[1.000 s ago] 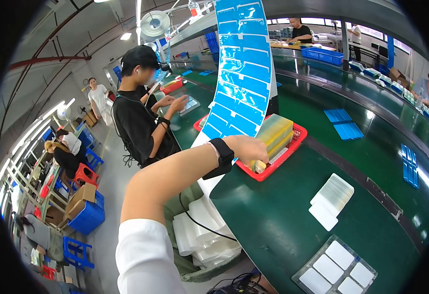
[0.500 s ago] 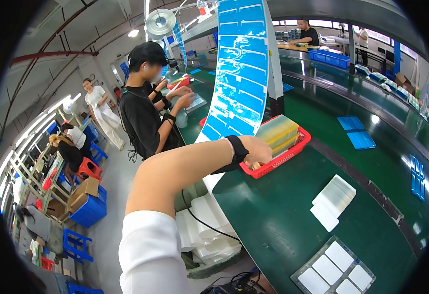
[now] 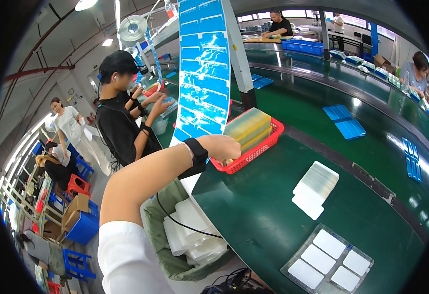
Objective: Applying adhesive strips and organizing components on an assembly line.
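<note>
My left hand (image 3: 224, 148) reaches into the near left end of a red plastic basket (image 3: 254, 156). Its fingers curl down inside the rim, closed on something I cannot make out. Beside the hand, a thick row of clear and yellowish thin sheets (image 3: 248, 128) stands in the basket. A black band (image 3: 198, 153) circles my left wrist. My right hand is out of view. On the green table, a fanned stack of clear rounded cards (image 3: 316, 185) lies to the right. Nearer stands a flat fixture (image 3: 293, 271) with several white rounded cards (image 3: 328, 243) in its recesses.
A blue strip of film (image 3: 202, 73) hangs behind the basket. Below the table edge, a green-lined bin (image 3: 163, 245) holds white rolled scraps, with a black cable (image 3: 185, 215) across it. A co-worker in black (image 3: 121, 122) works at the left. Blue pieces (image 3: 344, 122) lie on the belt.
The view has shifted right, so the basket, cards and fixture appear further left. My left hand stays at the basket's near left end.
</note>
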Available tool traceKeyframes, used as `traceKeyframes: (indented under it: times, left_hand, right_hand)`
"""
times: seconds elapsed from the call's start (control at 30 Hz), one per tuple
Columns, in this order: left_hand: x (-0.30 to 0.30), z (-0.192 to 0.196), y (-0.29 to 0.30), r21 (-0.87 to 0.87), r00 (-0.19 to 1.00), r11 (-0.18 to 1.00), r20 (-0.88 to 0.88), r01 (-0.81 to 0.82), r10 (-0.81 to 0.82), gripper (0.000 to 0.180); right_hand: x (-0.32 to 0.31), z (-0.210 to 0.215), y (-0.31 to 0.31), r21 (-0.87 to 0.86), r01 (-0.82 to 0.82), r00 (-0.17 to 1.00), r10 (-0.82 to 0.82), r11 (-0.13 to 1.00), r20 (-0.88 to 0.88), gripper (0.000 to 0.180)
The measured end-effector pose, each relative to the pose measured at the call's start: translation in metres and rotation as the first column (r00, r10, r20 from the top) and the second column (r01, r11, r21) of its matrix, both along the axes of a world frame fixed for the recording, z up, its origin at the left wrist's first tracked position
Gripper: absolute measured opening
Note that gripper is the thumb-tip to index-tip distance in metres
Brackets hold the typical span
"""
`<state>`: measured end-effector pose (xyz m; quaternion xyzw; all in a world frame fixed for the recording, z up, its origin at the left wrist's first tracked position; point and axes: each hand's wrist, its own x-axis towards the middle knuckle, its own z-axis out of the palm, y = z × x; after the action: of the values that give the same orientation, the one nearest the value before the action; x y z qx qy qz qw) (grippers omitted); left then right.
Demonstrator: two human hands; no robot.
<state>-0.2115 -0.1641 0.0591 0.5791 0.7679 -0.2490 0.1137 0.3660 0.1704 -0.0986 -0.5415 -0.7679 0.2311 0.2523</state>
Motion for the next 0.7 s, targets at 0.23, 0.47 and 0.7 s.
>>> traceKeyframes:
  times: [0.23,0.47,0.7]
  left_hand:
    - [0.011,0.008,0.001,0.052,0.999,0.999,0.050,0.008,-0.011,0.031]
    - [0.015,0.007,0.030,-0.001,0.977,0.980,0.080,-0.200,0.199,0.029]
    - [0.015,0.011,0.036,-0.023,0.957,0.965,0.129,-0.260,0.260,0.030]
  right_hand:
    - [-0.036,0.036,-0.024,0.417,-0.311,0.948,0.251,0.854,0.194,0.047]
    - [-0.047,0.061,-0.037,0.292,-0.325,0.939,0.270,0.900,0.212,0.042]
    - [0.023,0.005,0.013,0.319,-0.486,0.861,0.383,0.814,0.334,0.040]
